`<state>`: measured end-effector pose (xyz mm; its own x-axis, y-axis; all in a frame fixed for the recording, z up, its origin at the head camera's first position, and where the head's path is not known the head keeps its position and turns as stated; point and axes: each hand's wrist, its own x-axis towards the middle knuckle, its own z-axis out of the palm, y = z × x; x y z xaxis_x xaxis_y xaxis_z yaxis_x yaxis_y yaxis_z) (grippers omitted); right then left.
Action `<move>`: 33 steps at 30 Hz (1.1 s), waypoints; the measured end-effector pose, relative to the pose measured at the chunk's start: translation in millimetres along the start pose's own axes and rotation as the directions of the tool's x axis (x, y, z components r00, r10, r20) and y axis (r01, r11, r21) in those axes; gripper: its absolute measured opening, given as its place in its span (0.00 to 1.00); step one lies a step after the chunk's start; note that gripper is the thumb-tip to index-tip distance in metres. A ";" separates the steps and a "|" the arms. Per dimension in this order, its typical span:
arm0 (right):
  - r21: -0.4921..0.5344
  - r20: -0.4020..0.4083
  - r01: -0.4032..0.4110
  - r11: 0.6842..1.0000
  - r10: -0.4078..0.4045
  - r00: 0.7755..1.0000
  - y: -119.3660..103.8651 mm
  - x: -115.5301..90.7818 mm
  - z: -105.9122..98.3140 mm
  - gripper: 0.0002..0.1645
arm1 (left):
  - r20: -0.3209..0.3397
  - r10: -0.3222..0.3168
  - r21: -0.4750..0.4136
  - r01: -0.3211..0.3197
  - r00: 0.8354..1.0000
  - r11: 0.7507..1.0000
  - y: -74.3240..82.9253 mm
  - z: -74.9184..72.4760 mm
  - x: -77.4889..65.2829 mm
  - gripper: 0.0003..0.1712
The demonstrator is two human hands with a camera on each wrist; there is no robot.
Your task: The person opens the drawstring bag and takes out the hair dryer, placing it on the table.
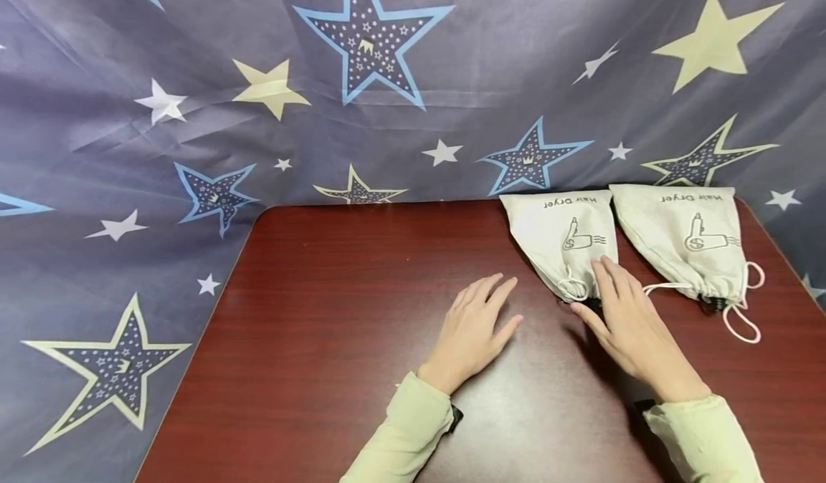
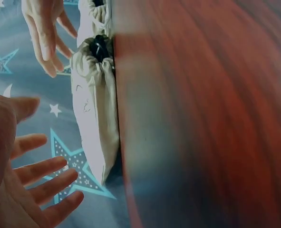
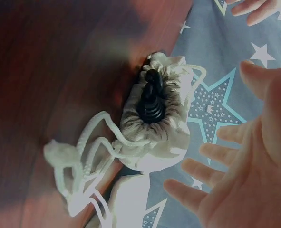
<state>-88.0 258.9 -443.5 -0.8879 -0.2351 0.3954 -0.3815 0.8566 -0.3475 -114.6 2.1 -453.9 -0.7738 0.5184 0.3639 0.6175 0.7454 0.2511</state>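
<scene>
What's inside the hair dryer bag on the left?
A black ribbed piece shows at the gathered opening of the left bag. Anything deeper is covered by the fabric and cannot be seen.

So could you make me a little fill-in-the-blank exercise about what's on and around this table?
1. One cloth bag and its neighbour both carry the printed words "Hair ____".
2. Of the left hand and the right hand, the one nearer those bags is the ____.
3. Behind the table, the large shapes printed on the hanging cloth are ____.

Missing words: Dryer; right; stars.
</scene>
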 end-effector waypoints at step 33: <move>0.060 0.122 -0.146 0.987 0.138 0.983 23.8 12.5 -4.2 0.38 | 0.093 -0.025 -0.011 0.026 0.995 1.000 21.8 30.8 41.9 0.32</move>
<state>-107.1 278.3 -443.3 -0.9566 -0.1688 0.2374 -0.2626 0.8526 -0.4518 -137.8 53.0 -460.8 -0.7987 0.5366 0.2723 0.5987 0.7540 0.2702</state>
